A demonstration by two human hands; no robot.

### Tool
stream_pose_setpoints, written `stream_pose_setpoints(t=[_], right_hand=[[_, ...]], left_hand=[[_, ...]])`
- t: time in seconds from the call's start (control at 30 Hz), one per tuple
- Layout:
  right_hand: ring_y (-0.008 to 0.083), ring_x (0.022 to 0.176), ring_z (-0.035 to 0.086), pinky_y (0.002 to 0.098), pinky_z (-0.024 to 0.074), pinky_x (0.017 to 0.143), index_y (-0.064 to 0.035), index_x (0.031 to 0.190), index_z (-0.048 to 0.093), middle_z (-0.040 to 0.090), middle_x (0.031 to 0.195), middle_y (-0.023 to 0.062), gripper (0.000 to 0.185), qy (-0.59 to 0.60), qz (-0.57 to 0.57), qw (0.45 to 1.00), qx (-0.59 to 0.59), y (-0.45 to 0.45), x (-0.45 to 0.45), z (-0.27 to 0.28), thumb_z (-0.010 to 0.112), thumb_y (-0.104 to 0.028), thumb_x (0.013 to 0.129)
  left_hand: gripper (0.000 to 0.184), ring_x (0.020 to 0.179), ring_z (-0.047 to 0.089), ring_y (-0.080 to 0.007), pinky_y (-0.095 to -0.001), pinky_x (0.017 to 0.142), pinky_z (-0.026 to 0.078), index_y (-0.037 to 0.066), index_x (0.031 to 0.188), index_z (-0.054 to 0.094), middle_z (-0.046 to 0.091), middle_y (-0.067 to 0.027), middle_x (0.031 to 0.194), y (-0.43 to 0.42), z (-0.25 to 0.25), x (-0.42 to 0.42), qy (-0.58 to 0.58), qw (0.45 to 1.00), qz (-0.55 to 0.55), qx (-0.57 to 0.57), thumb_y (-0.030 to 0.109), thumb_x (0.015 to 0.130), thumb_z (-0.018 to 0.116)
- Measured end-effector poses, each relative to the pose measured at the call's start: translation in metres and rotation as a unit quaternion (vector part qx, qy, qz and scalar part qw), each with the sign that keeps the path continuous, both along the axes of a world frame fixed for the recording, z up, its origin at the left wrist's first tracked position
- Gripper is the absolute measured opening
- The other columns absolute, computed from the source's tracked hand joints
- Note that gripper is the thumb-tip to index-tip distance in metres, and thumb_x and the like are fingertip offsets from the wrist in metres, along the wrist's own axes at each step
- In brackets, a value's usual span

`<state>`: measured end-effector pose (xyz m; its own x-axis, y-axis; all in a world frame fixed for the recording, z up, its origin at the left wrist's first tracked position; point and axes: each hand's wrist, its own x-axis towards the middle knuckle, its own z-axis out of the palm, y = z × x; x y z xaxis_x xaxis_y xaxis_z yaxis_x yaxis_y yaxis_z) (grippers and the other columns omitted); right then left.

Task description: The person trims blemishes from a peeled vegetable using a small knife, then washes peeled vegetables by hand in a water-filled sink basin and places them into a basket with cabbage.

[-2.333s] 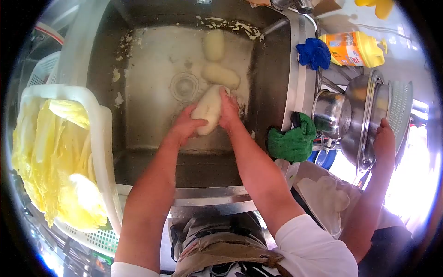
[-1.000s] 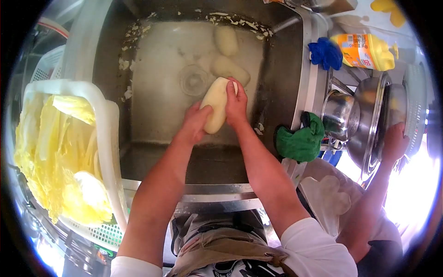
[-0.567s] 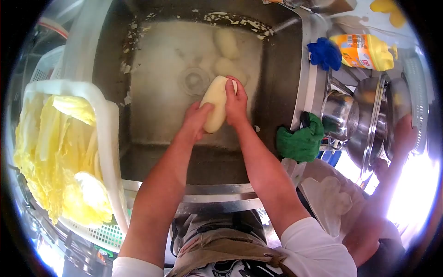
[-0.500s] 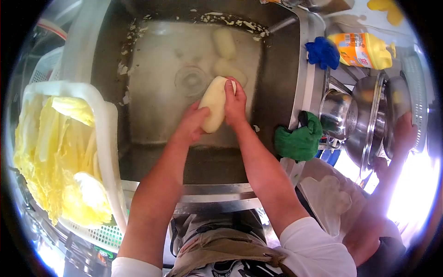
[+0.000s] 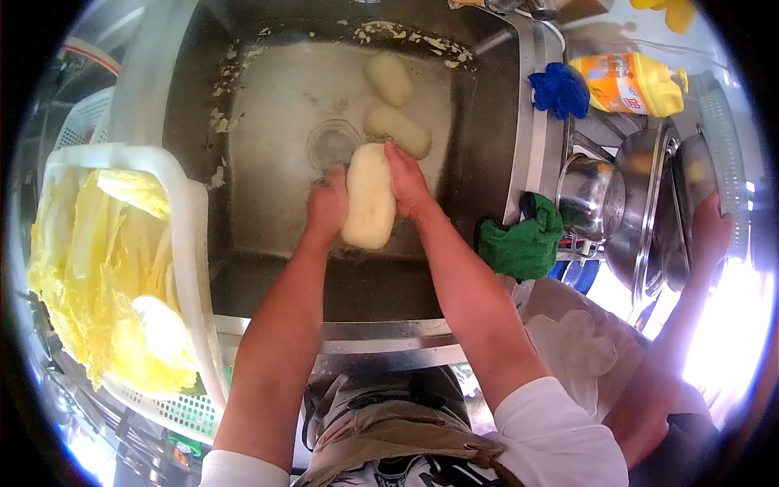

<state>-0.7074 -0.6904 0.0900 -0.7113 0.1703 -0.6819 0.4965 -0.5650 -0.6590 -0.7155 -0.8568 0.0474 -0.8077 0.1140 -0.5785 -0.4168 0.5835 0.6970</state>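
A large, pale, oblong peeled potato (image 5: 370,199) is held between my two hands over the sink (image 5: 268,162). My left hand (image 5: 327,204) grips its left side, thumb toward the top. On its upper right side, my right hand (image 5: 408,180) has its fingers closed round the edge. Two more peeled potatoes lie in the cloudy water beyond my hands: one near potato (image 5: 398,130) and one farther potato (image 5: 389,79). The drain (image 5: 333,144) shows through the water just left of them.
Left of the sink stands a white basket (image 5: 191,243) of yellow cabbage leaves (image 5: 105,268). On the right rim lie a green cloth (image 5: 523,243) and a blue scrubber (image 5: 560,89), near a yellow bottle (image 5: 625,84) and metal bowls (image 5: 641,211). A co-worker's arm (image 5: 673,325) reaches in there.
The held potato has turned more upright and come slightly toward me. My left hand has moved up along its side. The two potatoes in the water show more clearly.
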Motion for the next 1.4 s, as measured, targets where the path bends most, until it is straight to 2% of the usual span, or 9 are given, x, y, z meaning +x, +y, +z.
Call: stream_pose_setpoints(t=[0.07,0.1,0.17,0.3,0.37,0.47,0.77,1.1,1.4], right_hand=[[0.021,0.097,0.059,0.0355,0.0481,0.087,0.0016,0.116,0.059,0.063,0.109,0.0111,0.044,-0.016,0.0,0.998,-0.06,-0.007,0.003,-0.013,0.053,-0.037,0.096],[0.0233,0.104,0.057,0.0363,0.0456,0.092,0.0023,0.121,0.055,0.059,0.116,0.0137,0.046,0.001,0.036,0.997,0.064,-0.013,0.005,-0.019,0.053,-0.035,0.095],[0.0278,0.117,0.052,0.038,0.0407,0.1,0.0036,0.131,0.048,0.053,0.13,0.019,0.051,0.04,0.104,0.944,0.309,-0.021,0.009,-0.029,0.053,-0.031,0.094],[0.0301,0.133,0.039,0.0371,0.0309,0.109,0.0031,0.144,0.028,0.04,0.144,0.0222,0.067,0.091,0.197,0.921,0.324,-0.028,0.033,0.007,0.053,-0.021,0.087],[0.0292,0.134,0.037,0.0356,0.0302,0.11,0.0019,0.147,0.021,0.038,0.145,0.022,0.073,0.127,0.2,0.903,0.359,-0.036,0.049,-0.002,0.052,-0.017,0.083],[0.0284,0.136,0.035,0.0347,0.029,0.111,-0.0001,0.147,0.022,0.035,0.147,0.0217,0.074,0.028,0.136,0.966,0.219,-0.038,0.039,0.016,0.053,-0.012,0.081],[0.0233,0.133,0.038,0.0329,0.03,0.109,-0.0053,0.15,0.02,0.036,0.148,0.0136,0.081,0.095,0.113,0.984,0.105,-0.035,0.039,0.035,0.05,0.003,0.075],[0.0222,0.137,0.032,0.0331,0.0285,0.11,-0.0063,0.151,0.018,0.033,0.149,0.0118,0.085,0.093,0.114,0.987,0.058,-0.036,0.042,0.021,0.046,0.009,0.072],[0.0224,0.136,0.033,0.0332,0.029,0.11,-0.0069,0.151,0.018,0.033,0.149,0.01,0.085,0.091,0.098,0.991,0.029,-0.033,0.039,0.024,0.045,0.01,0.072]], left_hand=[[0.045,0.083,0.066,-0.0252,-0.0404,0.079,0.052,0.002,0.105,0.063,0.067,-0.0118,0.093,0.012,0.076,-0.01,-0.21,0.941,0.151,0.217,0.044,0.091,0.057],[0.05,0.085,0.065,-0.0245,-0.0403,0.08,0.052,0.003,0.113,0.061,0.067,-0.011,0.098,0.012,0.1,-0.011,-0.307,0.853,0.235,0.351,0.046,0.09,0.058],[0.054,0.086,0.065,-0.0235,-0.0406,0.08,0.052,0.004,0.121,0.055,0.065,-0.0108,0.106,0.003,0.091,-0.013,-0.343,0.858,0.178,0.34,0.047,0.09,0.059],[0.057,0.088,0.064,-0.0235,-0.0406,0.079,0.053,0.002,0.124,0.054,0.064,-0.012,0.107,-0.002,0.038,-0.01,-0.359,0.838,0.191,0.365,0.046,0.088,0.063],[0.058,0.089,0.064,-0.0241,-0.0399,0.077,0.053,0.001,0.124,0.053,0.063,-0.0121,0.107,0.003,0.055,-0.013,-0.3,0.876,0.186,0.328,0.046,0.088,0.063],[0.063,0.089,0.064,-0.0244,-0.0393,0.074,0.054,-0.002,0.123,0.053,0.062,-0.0137,0.107,0.008,0.057,-0.011,-0.241,0.901,0.189,0.306,0.048,0.087,0.063],[0.069,0.09,0.063,-0.0233,-0.0399,0.074,0.053,-0.006,0.12,0.053,0.062,-0.0147,0.106,0.006,0.055,-0.014,-0.234,0.903,0.209,0.292,0.052,0.085,0.064],[0.055,0.087,0.062,-0.0203,-0.0358,0.076,0.051,0.001,0.119,0.057,0.063,-0.0105,0.105,0.008,0.062,-0.012,-0.205,0.913,0.199,0.292,0.048,0.089,0.06],[0.053,0.087,0.062,-0.0185,-0.0348,0.075,0.051,0.0,0.117,0.058,0.064,-0.0099,0.101,0.011,0.064,-0.015,-0.197,0.907,0.205,0.311,0.045,0.089,0.061]])
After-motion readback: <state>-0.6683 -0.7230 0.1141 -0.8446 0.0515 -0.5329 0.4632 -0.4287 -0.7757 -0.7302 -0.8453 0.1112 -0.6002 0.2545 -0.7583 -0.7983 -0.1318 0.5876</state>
